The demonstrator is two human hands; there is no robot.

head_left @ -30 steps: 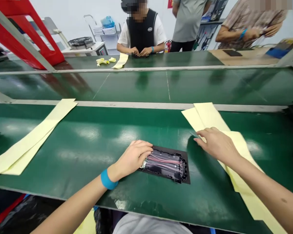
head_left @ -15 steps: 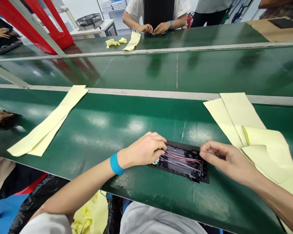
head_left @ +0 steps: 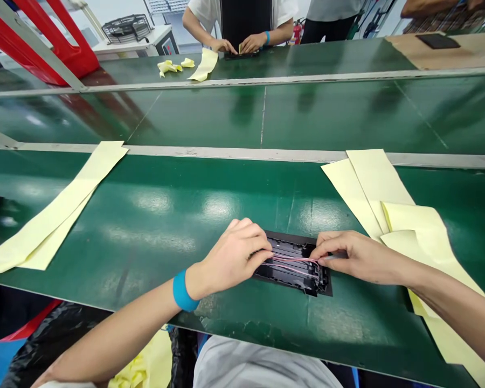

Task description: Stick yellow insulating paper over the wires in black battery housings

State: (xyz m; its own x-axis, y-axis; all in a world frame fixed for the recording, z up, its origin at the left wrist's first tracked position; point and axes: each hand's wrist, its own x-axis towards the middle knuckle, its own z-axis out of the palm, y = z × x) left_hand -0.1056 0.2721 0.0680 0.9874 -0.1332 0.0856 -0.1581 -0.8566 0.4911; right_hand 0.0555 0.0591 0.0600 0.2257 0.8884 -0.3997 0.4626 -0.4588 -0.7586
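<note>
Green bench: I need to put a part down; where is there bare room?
Between the left yellow strips and left hand, and behind the black casing up to the pale rail. Crowded: from casing across right hand to right yellow strips.

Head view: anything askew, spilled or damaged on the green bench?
One untidy spot: beyond the right hand, a pale-yellow paper strip is folded over, unlike the flatter yellow paper pair at left. No spill or damage stands out on the rectangular black plastic casing, though the left hand partly covers it.
</note>
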